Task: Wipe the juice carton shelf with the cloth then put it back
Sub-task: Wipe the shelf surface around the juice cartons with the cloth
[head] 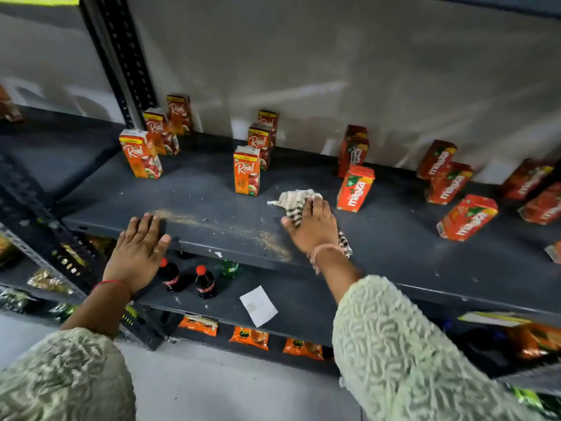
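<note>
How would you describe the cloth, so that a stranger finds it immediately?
Look at the dark shelf holding the juice cartons. Between the front Real carton and the front Maaza carton, the right hand presses the cloth: crumpled, white with dark stripes, the only fabric there.

Dark grey shelf (pixel 212 189) — upright Real cartons (pixel 246 171) left and centre, Maaza cartons (pixel 355 188) right, a striped cloth (pixel 296 199) between them, tan dust streak (pixel 224 227) along the front edge.
</note>
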